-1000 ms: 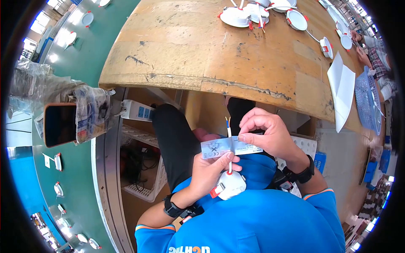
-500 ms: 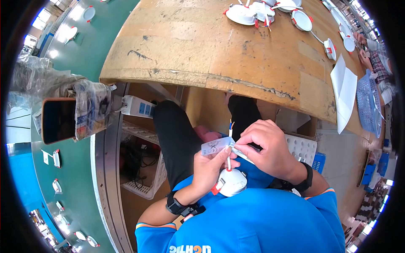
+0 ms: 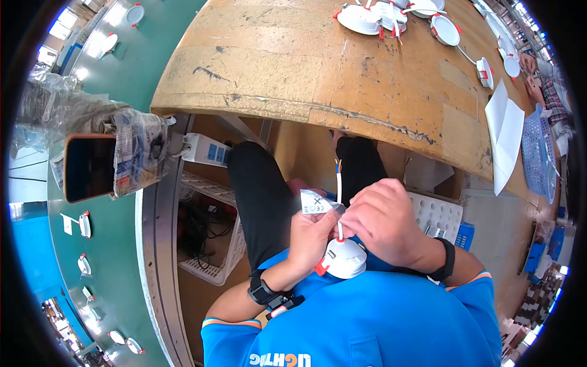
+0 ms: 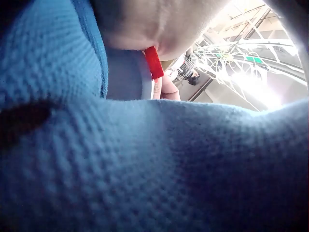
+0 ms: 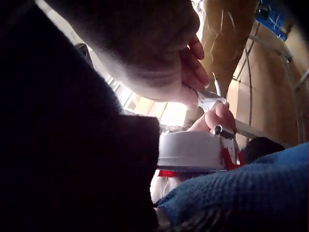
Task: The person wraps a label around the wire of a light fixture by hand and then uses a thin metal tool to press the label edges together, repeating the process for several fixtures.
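Note:
A silver printed label (image 3: 314, 202) is folded around the white cable (image 3: 339, 178) of a round white downlight (image 3: 347, 260). My left hand (image 3: 310, 240) pinches the label and cable between thumb and fingers, just above the lamp body. From the other side, my right hand (image 3: 386, 221) pinches the label's right part against the cable, its fingers hiding most of that part. Bare blue and brown wire ends stick up at the cable's top. The lamp rests against the blue shirt, a red clip (image 4: 154, 63) showing at its side. In the right wrist view, the label (image 5: 208, 100) sits between both hands' fingertips.
A worn wooden table (image 3: 275, 67) stands in front, with several downlights (image 3: 361, 19) at its back. White paper (image 3: 504, 137) and a blue basket (image 3: 538, 153) are at the right. A phone (image 3: 90, 168) on a wrapped stand and a green conveyor (image 3: 110, 257) lie left.
My right hand has moved inward to the cable, bringing the label's right part round it. The label, flat and spread earlier, now shows only its left part. The lamp has turned slightly.

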The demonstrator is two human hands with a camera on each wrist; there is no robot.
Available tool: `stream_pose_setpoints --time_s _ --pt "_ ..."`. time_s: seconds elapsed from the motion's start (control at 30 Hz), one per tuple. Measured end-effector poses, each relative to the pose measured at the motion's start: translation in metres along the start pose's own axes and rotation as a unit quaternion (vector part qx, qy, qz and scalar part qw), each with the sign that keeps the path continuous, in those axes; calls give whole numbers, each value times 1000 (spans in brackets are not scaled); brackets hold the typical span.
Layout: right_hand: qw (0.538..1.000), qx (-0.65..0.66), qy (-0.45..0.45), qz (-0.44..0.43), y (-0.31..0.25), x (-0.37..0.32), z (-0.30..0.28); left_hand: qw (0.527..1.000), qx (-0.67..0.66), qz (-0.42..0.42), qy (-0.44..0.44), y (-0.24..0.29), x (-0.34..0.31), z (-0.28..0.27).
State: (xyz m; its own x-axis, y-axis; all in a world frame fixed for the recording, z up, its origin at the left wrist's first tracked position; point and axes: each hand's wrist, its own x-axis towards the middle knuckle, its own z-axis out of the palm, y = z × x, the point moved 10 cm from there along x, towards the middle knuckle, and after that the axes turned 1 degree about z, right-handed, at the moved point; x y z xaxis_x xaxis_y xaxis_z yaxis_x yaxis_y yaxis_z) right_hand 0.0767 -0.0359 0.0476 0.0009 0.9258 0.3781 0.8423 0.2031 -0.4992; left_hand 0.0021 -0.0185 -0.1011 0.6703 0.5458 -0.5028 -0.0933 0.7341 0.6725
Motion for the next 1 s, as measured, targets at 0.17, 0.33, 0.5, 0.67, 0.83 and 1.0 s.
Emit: stream_pose_setpoints --time_s 0.17,0.33,0.5,0.67,0.83,1.0 --pt "996 47 -1 70 24 9 -14 1000 6 -24 -12 6 -3 11" --pt "991 86 -12 100 29 5 -17 999 11 -17 -37 5 -3 14" --pt "999 31 -20 24 3 6 -22 999 33 -16 -37 1 -2 12" --pt "994 108 9 -13 -22 17 -39 998 2 -54 15 -23 3 -8" --pt "907 380 -121 135 -4 23 0 981 63 133 -128 29 -2 37" --pt "836 462 -104 276 35 -8 13 986 6 50 -157 11 -6 36"
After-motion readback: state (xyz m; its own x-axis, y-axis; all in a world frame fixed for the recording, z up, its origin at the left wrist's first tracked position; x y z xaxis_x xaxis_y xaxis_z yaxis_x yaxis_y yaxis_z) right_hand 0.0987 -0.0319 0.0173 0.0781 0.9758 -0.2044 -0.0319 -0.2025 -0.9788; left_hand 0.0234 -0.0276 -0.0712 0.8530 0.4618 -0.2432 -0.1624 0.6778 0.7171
